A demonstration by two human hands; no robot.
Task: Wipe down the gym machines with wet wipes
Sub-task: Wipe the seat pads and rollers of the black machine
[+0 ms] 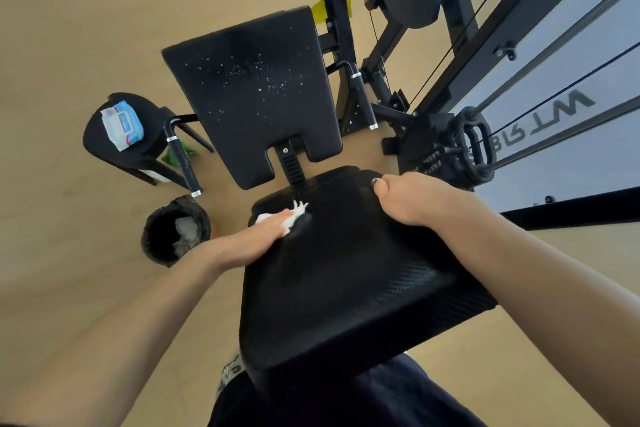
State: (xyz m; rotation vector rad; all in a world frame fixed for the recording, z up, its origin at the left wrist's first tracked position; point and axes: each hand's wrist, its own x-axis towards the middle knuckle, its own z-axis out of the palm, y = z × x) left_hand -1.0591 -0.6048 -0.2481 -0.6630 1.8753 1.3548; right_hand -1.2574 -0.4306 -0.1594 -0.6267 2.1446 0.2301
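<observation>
Centre of frame: left hand [256, 236], fingers flat, presses the wipe [289, 217] onto the upper-left corner of the pad [346, 288] while the right hand [408, 199] clasps its far edge; even, overlapping strokes should clean it best.

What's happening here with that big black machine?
A person is cleaning a gym machine. Their left hand presses a white wipe on the near black pad, while the right hand grips its far edge. The pad behind has white specks. A pack of wipes lies on a stool, and a bin on the floor holds crumpled white stuff.
</observation>
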